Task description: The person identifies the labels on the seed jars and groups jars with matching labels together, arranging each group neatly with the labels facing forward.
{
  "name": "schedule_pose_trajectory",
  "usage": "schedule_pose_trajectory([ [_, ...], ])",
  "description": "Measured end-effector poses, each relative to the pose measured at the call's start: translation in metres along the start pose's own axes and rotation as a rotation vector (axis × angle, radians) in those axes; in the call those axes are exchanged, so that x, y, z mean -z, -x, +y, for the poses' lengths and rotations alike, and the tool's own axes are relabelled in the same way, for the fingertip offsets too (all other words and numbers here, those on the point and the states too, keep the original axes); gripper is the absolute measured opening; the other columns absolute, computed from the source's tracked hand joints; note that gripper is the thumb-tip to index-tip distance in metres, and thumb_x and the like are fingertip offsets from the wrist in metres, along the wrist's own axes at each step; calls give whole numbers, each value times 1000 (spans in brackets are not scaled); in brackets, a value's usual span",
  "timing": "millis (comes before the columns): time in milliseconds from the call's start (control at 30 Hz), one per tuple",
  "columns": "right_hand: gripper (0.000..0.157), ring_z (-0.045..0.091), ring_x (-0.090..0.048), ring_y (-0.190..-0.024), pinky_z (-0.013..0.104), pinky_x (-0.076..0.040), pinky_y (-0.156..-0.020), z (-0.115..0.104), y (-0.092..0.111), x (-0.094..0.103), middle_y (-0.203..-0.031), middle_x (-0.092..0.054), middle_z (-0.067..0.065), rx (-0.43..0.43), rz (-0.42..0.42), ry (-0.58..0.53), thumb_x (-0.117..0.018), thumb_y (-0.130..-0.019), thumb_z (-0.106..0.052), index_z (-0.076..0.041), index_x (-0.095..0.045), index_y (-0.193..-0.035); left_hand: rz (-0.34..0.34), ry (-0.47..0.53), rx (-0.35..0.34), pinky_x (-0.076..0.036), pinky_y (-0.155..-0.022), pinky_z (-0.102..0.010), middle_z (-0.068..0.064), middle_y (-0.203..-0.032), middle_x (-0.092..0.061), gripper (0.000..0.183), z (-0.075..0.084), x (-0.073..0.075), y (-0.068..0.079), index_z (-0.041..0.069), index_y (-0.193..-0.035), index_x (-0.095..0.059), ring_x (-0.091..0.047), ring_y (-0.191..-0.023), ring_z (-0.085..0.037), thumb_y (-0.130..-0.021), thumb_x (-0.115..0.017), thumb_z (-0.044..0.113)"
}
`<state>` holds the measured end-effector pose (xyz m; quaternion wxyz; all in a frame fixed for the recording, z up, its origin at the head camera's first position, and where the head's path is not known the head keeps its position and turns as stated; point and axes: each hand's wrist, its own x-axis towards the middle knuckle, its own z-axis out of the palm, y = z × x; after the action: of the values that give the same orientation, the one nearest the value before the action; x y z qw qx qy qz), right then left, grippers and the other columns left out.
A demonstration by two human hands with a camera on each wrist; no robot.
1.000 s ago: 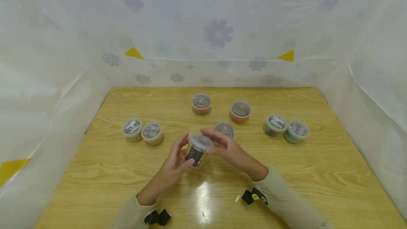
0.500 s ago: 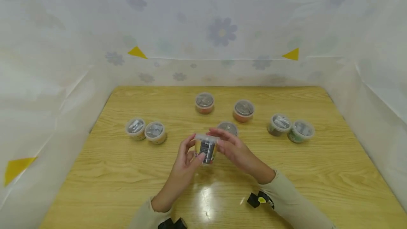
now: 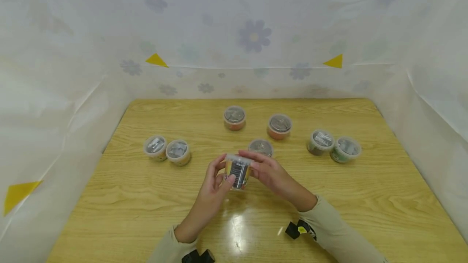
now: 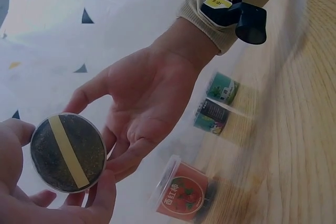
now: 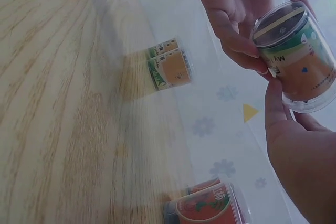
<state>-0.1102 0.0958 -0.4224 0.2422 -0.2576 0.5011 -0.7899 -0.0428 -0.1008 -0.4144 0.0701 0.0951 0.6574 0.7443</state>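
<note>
A lidded clear plastic cup is held in both hands above the wooden table. Its wrap has a dark text panel facing the head camera, and an orange and green side shows in the right wrist view. My left hand grips its body, thumb across the front panel. The fingers and thumb of my right hand hold it at the lid's right side. Dark contents and a pale strip show on the cup's base in the left wrist view. Behind the right hand stands another lidded cup, partly hidden.
Two pale-wrapped cups stand at the left. Two red-orange ones stand towards the back of the table. At the right a dark green cup sits beside a lighter green one. White flowered sheeting surrounds the table.
From a tilt with its lid showing, the cup has turned so its side panel faces the head camera. Both hands have shifted slightly right in view. The last half second shows little movement.
</note>
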Motion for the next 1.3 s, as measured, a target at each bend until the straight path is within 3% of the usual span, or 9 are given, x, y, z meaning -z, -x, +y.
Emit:
schedule_pose_trajectory([
  [233, 47, 22, -43, -122, 33, -38, -99, 0, 2, 1, -142, -31, 23, -28, 5, 22, -42, -97, -7, 11, -30, -138, -31, -5, 23, -49, -86, -40, -12, -137, -25, 67, -1, -1, -2, 21, -146, -15, -48, -109, -29, -94, -56, 14],
  [433, 47, 24, -41, -125, 33, -38, -99, 2, 3, -3, -143, -34, 21, -52, 61, 128, -49, -96, -10, 4, -36, -139, 7, -55, 26, -50, -80, -29, -14, -132, -23, 73, -1, -2, -3, 17, -146, -14, -47, -105, -26, -90, -62, 12],
  [600, 49, 23, -42, -124, 31, -40, -97, 0, 4, -7, -143, -34, 21, -66, 76, 170, -53, -95, -16, 1, -39, -138, 25, -88, 31, -50, -77, -27, -13, -130, -23, 70, -1, -2, -2, 20, -145, -17, -45, -103, -26, -91, -61, 15],
  [833, 51, 22, -42, -124, 32, -39, -99, -2, 4, -6, -142, -32, 20, -74, 26, 58, -46, -98, -16, 9, -30, -139, 27, -47, 27, -49, -81, -30, -12, -132, -27, 66, -1, -3, -1, 26, -143, -20, -45, -109, -27, -92, -60, 16],
  [1033, 49, 18, -46, -117, 31, -42, -95, -1, 6, -5, -134, -39, 13, -71, -10, -18, -42, -99, -13, 11, -27, -139, 1, 25, 16, -48, -84, -30, -13, -134, -31, 65, 1, -5, -1, 22, -145, -17, -42, -117, -27, -94, -57, 12],
  [1300, 50, 18, -46, -117, 31, -41, -95, -2, 10, -5, -138, -37, 15, -68, 38, -21, -44, -99, -13, 11, -28, -139, 4, -17, 21, -48, -84, -31, -13, -134, -28, 62, 2, -6, -2, 23, -144, -19, -42, -115, -27, -94, -56, 13],
])
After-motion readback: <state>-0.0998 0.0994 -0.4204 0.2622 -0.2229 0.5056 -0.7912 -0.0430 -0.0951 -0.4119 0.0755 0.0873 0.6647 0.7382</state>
